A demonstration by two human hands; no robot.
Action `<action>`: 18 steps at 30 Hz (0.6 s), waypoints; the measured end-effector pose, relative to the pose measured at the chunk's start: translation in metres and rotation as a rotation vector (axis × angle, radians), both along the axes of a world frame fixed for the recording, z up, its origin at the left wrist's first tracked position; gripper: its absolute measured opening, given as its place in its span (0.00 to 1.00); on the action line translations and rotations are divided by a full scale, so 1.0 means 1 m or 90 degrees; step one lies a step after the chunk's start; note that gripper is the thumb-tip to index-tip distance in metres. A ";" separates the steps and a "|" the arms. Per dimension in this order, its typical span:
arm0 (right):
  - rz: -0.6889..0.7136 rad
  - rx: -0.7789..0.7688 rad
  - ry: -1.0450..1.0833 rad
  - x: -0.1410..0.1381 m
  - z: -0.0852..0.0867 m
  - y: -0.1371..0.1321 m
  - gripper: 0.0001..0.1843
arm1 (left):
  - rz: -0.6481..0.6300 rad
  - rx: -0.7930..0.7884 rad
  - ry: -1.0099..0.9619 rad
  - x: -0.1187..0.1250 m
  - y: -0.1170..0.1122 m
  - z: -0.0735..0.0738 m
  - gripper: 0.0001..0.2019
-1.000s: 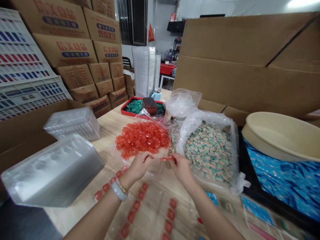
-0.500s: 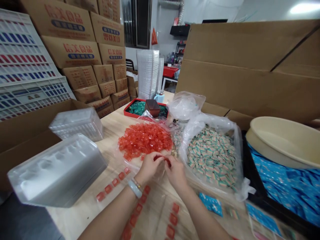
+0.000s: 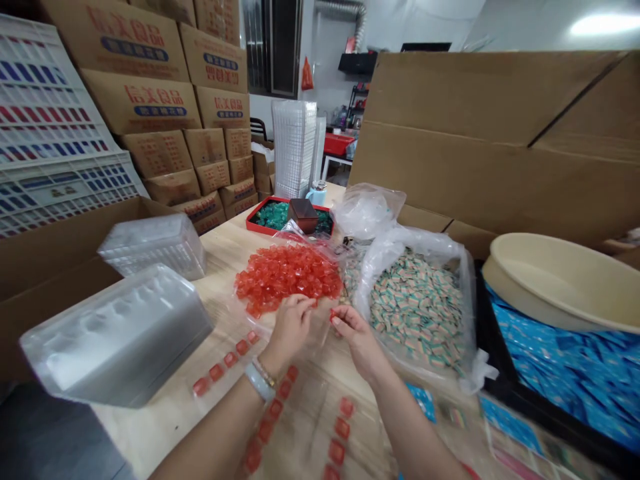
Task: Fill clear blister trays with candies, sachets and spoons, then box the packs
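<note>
Right hand [image 3: 357, 337] close by the near edge of a heap of translucent red wrapped sweets [image 3: 287, 277], thumb and forefinger pinched together on one small red sweet [image 3: 333, 315]. Left hand [image 3: 293, 327] just beside it, fingers loosely curled over the edge of the clear plastic bag [image 3: 295, 232] under the heap, nothing visibly held, any grip impossible to tell. Below both forearms, on the pale wooden table [image 3: 165, 393], a shallow clear plastic tray [image 3: 305, 433] with rows of red sweets [image 3: 275, 408] already sitting in its cavities, though its full extent lost behind the arms and blur. Most of the red heap left in the bag, far more than the few rows laid out. To the right, a white plastic bag [image 3: 380, 267] of teal-and-cream wrapped sweets [image 3: 417, 313], apparently untouched as a full mound. Farther off, a red tray [image 3: 260, 217] of green sweets, a dark brown box [image 3: 303, 215] resting on them. To the left, stacked clear plastic trays [image 3: 117, 337] and printed cardboard cartons [image 3: 145, 100]. To the right, a beige plastic basin [image 3: 565, 280] over blue sachets [image 3: 565, 367].
</note>
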State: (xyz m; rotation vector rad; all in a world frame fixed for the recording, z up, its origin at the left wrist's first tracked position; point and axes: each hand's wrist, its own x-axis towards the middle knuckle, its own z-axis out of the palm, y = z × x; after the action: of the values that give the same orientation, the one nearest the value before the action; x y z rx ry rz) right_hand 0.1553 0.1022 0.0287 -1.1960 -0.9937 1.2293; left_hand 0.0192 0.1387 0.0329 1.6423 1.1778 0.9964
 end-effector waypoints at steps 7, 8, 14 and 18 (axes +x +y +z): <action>0.096 -0.030 0.043 0.012 0.022 -0.015 0.10 | -0.155 -0.281 -0.289 0.018 -0.031 0.007 0.10; 0.132 -0.047 0.057 0.015 0.026 -0.020 0.10 | -0.181 -0.324 -0.324 0.017 -0.037 0.009 0.11; 0.174 -0.076 0.108 0.025 0.050 -0.056 0.08 | -0.329 -0.546 -0.511 0.017 -0.069 0.021 0.08; 0.223 -0.095 0.150 0.037 0.058 -0.085 0.07 | -0.329 -0.559 -0.523 0.028 -0.091 0.026 0.06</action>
State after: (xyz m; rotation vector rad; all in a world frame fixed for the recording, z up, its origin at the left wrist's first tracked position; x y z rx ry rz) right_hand 0.1925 0.0171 0.0870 -0.9849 -0.9718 1.7050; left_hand 0.0472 0.0478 0.0588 0.6392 0.4481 0.5664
